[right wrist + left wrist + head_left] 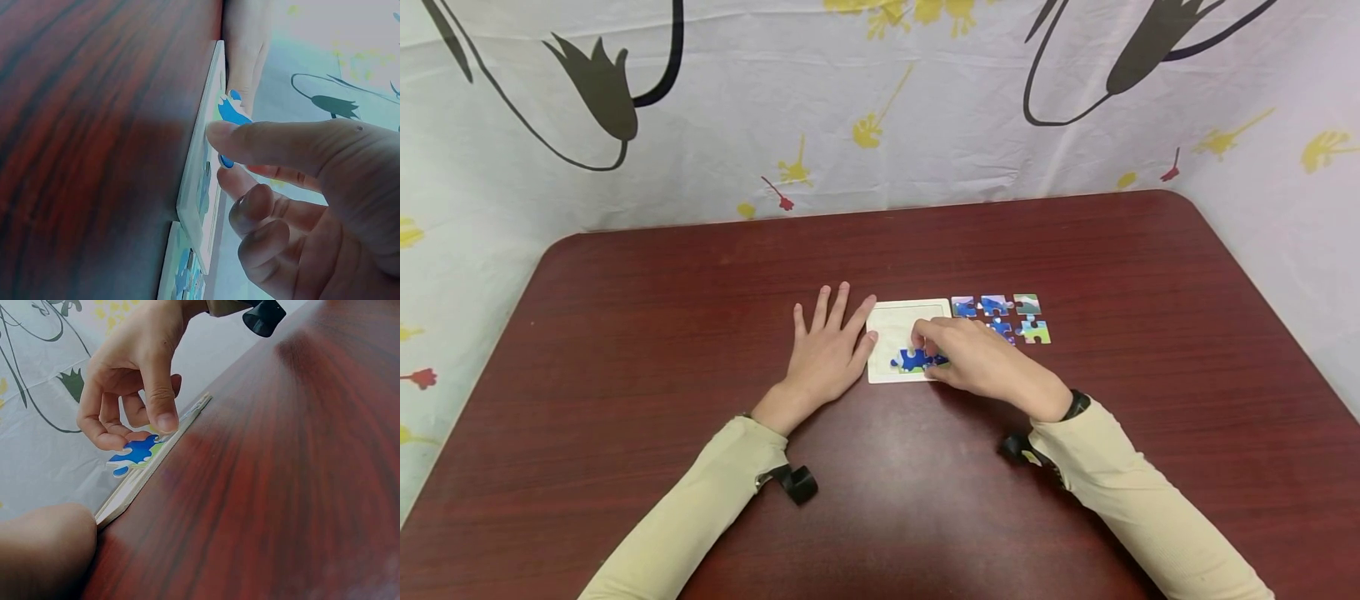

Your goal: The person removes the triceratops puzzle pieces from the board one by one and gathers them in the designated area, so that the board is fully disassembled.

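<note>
A pale square puzzle tray (891, 321) lies on the table. My left hand (823, 354) rests spread on the tabletop at its left side, with thumb and forefinger at the tray's edge. Over the tray's lower part, my right hand (981, 358) pinches a blue puzzle piece with a green edge (140, 450) between thumb and fingers. In the right wrist view this piece (232, 112) is tilted and partly behind the thumb. Another piece (205, 181) lies in the tray below the right hand, mostly hidden in the head view.
Several loose puzzle pieces (995, 305) lie right of the tray, some partly hidden by the right hand. The dark red wooden table (700, 275) extends around them. A patterned white cloth (925, 142) hangs behind the table. Black straps (1078, 405) circle the wrists.
</note>
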Demonstrator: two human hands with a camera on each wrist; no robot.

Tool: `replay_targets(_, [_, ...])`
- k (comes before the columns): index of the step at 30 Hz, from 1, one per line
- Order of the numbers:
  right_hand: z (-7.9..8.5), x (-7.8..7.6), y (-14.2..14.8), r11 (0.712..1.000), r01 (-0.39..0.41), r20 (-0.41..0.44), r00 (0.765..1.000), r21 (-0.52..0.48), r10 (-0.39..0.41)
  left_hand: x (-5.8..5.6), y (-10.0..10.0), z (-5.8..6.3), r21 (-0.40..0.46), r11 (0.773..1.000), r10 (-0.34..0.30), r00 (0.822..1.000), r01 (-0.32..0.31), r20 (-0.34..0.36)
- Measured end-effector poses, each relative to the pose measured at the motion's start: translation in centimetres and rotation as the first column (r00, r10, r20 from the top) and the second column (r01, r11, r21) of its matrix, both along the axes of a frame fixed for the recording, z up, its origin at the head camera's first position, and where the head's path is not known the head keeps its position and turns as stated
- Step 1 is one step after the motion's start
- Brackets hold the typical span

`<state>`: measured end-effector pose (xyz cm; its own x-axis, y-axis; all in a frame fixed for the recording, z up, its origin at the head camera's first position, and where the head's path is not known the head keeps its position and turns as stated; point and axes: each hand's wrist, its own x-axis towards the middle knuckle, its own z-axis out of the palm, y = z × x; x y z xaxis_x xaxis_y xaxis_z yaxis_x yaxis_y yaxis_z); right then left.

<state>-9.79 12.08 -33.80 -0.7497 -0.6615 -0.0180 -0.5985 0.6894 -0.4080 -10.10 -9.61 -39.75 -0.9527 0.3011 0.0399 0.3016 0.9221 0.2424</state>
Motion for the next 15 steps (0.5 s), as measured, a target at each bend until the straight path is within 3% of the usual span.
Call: replay_targets(15, [-0.24, -0.08, -0.06, 1.0, -0.01, -0.042, 0.999, -0.017, 0.009, -0.02, 0.04, -0.06, -0.01, 1.0, 0.007, 1.0, -0.007, 0.004])
